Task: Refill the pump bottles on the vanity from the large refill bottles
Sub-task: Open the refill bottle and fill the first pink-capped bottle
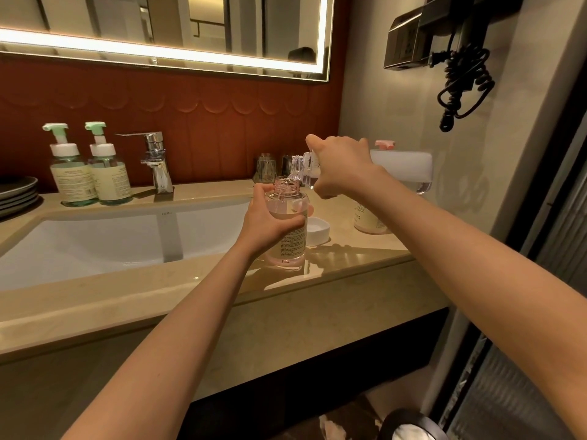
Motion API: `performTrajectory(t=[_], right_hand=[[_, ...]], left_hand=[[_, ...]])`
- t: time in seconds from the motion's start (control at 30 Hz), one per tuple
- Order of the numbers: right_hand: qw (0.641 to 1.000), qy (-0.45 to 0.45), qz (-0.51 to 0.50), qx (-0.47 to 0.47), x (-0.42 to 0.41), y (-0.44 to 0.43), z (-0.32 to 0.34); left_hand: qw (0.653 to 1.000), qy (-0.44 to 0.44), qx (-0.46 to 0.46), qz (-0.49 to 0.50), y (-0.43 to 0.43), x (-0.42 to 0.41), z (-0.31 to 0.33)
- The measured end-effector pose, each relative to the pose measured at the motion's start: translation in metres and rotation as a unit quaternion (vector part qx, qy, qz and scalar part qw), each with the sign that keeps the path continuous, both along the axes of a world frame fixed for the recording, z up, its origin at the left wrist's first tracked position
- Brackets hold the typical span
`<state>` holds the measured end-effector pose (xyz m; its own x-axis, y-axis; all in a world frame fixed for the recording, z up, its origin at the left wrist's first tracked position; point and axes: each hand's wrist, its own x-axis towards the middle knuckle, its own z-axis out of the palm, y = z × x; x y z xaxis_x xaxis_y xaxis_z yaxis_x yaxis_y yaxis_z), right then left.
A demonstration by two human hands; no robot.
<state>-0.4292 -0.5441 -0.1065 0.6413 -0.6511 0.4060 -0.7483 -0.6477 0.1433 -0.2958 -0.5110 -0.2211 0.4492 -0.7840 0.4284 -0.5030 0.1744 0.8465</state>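
Head view of the vanity. At centre frame I see my left hand (270, 223) wrapped around an uncapped bottle (289, 249), fingers curled over its label. The bottle stands upright on the counter (349, 257), just right of the sink (111, 239), and is partly filled with clear pinkish liquid. My right hand (343, 168) grips the refill (403, 168) near its shoulder, fingers closed round it. It holds the refill tipped almost level, right of centre, with the open mouth just above the bottle's neck. A white cap (317, 231) lies on the counter just right of the bottle. A pink-pump bottle (370, 222) stands behind the right forearm. At left, two green bottles (74, 179) stand side by side near the tap (157, 160). Stacked plates (16, 192) sit at the left edge. Two glasses (265, 168) stand by the back wall. A hair dryer (460, 74) hangs at upper right.
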Motion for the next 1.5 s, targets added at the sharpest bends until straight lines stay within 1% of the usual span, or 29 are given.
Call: performTrajectory(t=[1.5], right_hand=[[1.000, 0.015, -0.009, -0.020, 0.0033, -0.0024, -0.0004]], left_hand=[[1.000, -0.004, -0.008, 0.000, -0.0012, 0.0011, -0.0010]])
